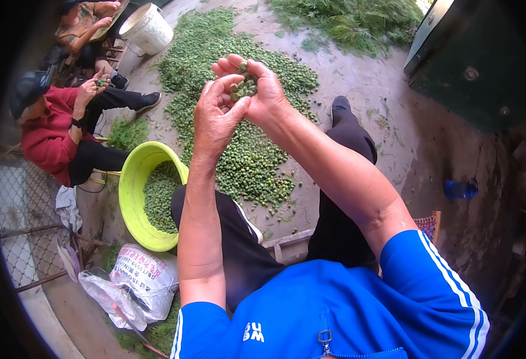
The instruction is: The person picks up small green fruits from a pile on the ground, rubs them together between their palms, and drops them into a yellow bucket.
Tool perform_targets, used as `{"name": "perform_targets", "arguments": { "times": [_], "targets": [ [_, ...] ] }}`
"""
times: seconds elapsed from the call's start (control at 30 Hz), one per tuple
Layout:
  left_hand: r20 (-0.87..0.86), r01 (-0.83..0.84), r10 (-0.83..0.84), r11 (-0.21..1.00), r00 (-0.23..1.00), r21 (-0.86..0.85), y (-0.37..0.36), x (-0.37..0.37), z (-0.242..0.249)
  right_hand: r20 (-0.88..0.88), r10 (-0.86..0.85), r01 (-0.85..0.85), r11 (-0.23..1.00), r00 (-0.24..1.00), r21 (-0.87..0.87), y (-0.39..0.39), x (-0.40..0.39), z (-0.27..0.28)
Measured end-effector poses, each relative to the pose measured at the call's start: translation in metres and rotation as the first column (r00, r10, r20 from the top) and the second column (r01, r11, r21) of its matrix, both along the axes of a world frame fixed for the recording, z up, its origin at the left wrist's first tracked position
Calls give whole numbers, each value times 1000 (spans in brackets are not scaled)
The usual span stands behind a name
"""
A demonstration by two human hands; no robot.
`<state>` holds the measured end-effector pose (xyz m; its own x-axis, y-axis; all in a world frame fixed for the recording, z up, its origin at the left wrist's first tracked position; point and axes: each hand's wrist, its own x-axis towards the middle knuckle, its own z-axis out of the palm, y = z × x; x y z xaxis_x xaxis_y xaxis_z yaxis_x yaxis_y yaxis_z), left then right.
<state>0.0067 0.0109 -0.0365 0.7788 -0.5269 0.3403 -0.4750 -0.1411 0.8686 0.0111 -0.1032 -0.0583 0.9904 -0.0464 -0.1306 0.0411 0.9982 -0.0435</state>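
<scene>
Both hands are raised together over a spread of small green cones (251, 167) on the ground. A handful of green cones (244, 88) sits between them. My right hand (266, 90) is cupped palm up under the handful, its fingers curled. My left hand (215, 116) closes against it from the left, thumb and fingers bent around the same cones. Some fingertips overlap, so part of the handful is hidden. Left of my knee stands a yellow-green tub (130, 218) with a layer of cones (161, 194) inside.
Two people sit at the left, one in a red shirt (50, 128) holding something small and green. A white bucket (147, 29) stands beyond them. Cut green branches (359, 21) lie at the back. A printed white sack (146, 272) rests near the tub; a dark green metal box (472, 66) is at right.
</scene>
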Motion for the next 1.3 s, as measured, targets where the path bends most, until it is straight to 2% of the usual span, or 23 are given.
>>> {"name": "perform_targets", "arguments": {
  "times": [0.07,0.2,0.27,0.5,0.57,0.6,0.67,0.7,0.77,0.87,1.0,1.07,1.1,1.17,1.2,1.27,1.3],
  "targets": [
    [-28,32,-33,999,999,-11,0,-1,0,16,-13,14,995,1000,-96,1,-4,4],
    [-76,14,-15,1000,997,-8,0,-3,-2,35,19,-13,985,999,-172,4,-5,0],
    [-26,-38,39,998,999,46,1,-2,-3,36,29,-21,978,999,-208,6,-3,-4],
    [26,-90,88,992,996,84,-1,0,-6,-12,23,-26,968,1000,-249,10,-3,-6],
    [29,-210,208,971,978,116,-4,0,-9,8,29,-24,939,1000,-343,10,-2,-8],
    [29,-212,210,970,977,116,-6,0,-10,8,31,-26,939,999,-343,10,-2,-8],
    [156,-223,212,973,965,60,-9,0,-11,-2,37,-35,923,999,-382,8,-3,-7],
    [155,-222,211,973,965,60,-9,-1,-11,-2,37,-35,923,999,-383,9,-3,-6],
    [167,-240,223,966,960,93,-10,-2,-11,-30,10,-18,964,999,-266,8,-3,-4],
    [127,-164,151,982,980,97,-9,-2,-5,-41,-40,27,955,998,-296,6,-3,-3],
    [59,-145,141,987,988,62,-10,0,-11,-30,-6,-5,939,1000,-344,6,-4,-6],
    [171,-187,184,982,968,2,-13,0,-14,-50,7,-25,930,999,-367,7,-2,-9],
    [171,-184,181,983,969,1,-14,0,-14,-50,4,-22,930,999,-368,6,0,-13],
    [25,-209,210,978,977,-20,-15,-1,-14,71,57,-38,969,996,-243,5,5,-19],
    [26,-209,210,978,977,-20,-13,1,-16,71,57,-38,969,996,-243,5,3,-15],
    [-148,-130,110,982,983,-137,-10,5,-19,30,8,-1,975,1000,-222,6,-1,-8],
    [-148,-128,108,982,983,-136,-10,6,-19,29,5,1,975,1000,-220,6,-1,-6]
  ]
}}
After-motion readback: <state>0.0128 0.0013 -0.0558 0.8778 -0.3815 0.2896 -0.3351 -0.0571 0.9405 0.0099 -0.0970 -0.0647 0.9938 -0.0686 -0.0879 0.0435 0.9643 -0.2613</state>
